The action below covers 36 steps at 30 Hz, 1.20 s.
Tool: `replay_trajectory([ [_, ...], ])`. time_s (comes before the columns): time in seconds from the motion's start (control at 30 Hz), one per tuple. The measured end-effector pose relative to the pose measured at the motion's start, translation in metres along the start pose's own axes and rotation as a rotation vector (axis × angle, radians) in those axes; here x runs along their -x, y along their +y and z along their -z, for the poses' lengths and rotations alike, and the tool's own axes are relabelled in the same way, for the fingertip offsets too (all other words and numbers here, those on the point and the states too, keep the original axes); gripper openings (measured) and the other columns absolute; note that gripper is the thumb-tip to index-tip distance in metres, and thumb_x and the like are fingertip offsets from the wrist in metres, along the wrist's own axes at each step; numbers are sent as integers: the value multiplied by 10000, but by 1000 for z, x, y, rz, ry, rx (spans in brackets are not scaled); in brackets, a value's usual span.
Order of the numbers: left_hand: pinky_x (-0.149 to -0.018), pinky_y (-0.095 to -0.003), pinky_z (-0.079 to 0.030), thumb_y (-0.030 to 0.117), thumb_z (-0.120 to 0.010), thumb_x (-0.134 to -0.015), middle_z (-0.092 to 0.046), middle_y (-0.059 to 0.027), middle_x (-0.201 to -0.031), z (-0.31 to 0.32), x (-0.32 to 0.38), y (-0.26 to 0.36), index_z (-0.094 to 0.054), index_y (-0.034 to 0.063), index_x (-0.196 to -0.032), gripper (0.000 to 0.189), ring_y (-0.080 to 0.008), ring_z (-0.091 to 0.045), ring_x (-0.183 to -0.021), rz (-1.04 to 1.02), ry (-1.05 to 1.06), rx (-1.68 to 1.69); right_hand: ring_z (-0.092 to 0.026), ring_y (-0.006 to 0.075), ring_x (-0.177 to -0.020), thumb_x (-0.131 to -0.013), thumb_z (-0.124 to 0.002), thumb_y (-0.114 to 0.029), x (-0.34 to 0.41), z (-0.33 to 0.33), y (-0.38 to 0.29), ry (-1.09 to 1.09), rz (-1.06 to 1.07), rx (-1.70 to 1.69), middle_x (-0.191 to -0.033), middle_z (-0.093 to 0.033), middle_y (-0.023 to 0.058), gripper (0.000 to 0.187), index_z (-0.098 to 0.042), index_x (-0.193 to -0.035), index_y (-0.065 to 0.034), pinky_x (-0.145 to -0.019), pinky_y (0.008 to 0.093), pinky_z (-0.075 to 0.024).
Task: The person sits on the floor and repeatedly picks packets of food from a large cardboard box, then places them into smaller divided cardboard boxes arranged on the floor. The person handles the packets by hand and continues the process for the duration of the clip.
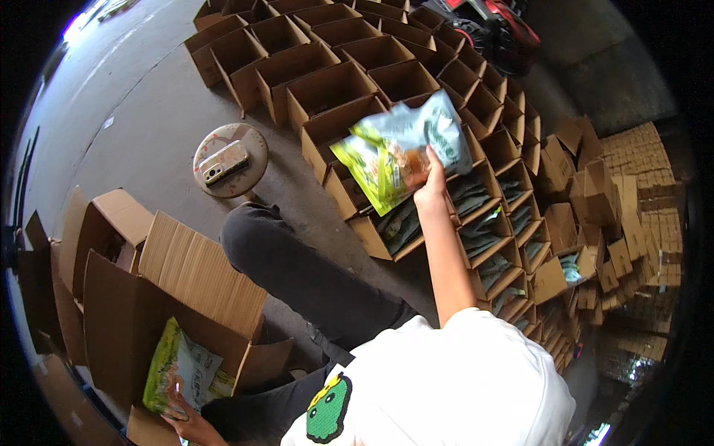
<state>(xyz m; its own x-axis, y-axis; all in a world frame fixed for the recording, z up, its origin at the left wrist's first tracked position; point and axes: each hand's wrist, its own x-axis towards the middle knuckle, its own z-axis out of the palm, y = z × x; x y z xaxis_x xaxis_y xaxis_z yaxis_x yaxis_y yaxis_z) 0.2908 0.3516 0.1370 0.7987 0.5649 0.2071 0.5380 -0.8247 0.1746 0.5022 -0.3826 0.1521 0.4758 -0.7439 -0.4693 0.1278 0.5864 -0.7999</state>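
Observation:
With my right hand (432, 187) I grip several plastic food packets (401, 150), green-yellow and pale blue with an orange-brown part, above the near edge of the rows of open cardboard boxes (329, 86). At the lower left, my left hand (187, 426) holds a similar green and white packet (178, 368) at the opening of a large cardboard carton (120, 329). Another packet lies partly hidden behind it. Just below my right hand, a box (371, 237) in the near row holds pale packets.
A round patterned stool (228, 189) bears a phone (226, 163) in front of my knee. Another open carton (120, 217) stands at left. More filled boxes (482, 237) run along the right, with cardboard stacks (636, 223) beyond. A red and black machine (496, 33) stands at the top.

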Motion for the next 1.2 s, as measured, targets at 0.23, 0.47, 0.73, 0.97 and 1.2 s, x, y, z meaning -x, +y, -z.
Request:
replay_trajectory([
  [0.23, -840, -390, -570, 413, -640, -965, -652, -216, -1235, 90, 15, 74, -307, -51, -1512, 791, -272, -671, -1044, 147, -41, 494, -657, 318, -1033, -713, -806, -104, -65, 43, 108, 556, 131, 417, -1205, -628, 231, 652, -476, -1248, 71, -903, 425, -547],
  [0.47, -978, -407, -497, 227, -682, -954, -522, -227, -1369, 98, 23, 159, -387, -102, -1416, 639, -279, -584, -1164, 149, -9, 452, -570, 419, -1220, -729, -731, -159, -34, 4, 91, 458, -251, 1015, -1334, -540, 300, 1118, 25, -1528, 43, -1074, 457, -453],
  [0.73, -945, -350, -500, 195, -688, -950, -555, -210, -1338, 87, 15, 220, -454, -85, -1375, 560, -238, -578, -1153, 13, -71, 542, -642, 300, -705, -855, -558, -189, -96, 43, 122, 190, -727, 993, -948, -639, 155, 271, -529, -1086, -49, -670, 532, -564],
  [0.97, -948, -363, -495, 196, -701, -941, -570, -198, -1318, 80, 12, 189, -462, -82, -1365, 561, -239, -589, -1121, 109, -53, 711, -696, 240, -639, -853, -540, -181, -97, -8, 96, -277, -540, 1857, -695, -680, 107, 183, -636, -866, -26, -650, 402, -568],
  [1.2, -922, -357, -504, 162, -689, -947, -564, -204, -1309, 93, 28, 191, -440, -85, -1383, 560, -236, -582, -1131, 217, 13, 439, -610, 297, -1122, -817, -760, -340, -104, 1, 74, -1171, 1041, 2154, -1163, -649, 121, 590, -552, -1317, -106, -854, 445, -504],
])
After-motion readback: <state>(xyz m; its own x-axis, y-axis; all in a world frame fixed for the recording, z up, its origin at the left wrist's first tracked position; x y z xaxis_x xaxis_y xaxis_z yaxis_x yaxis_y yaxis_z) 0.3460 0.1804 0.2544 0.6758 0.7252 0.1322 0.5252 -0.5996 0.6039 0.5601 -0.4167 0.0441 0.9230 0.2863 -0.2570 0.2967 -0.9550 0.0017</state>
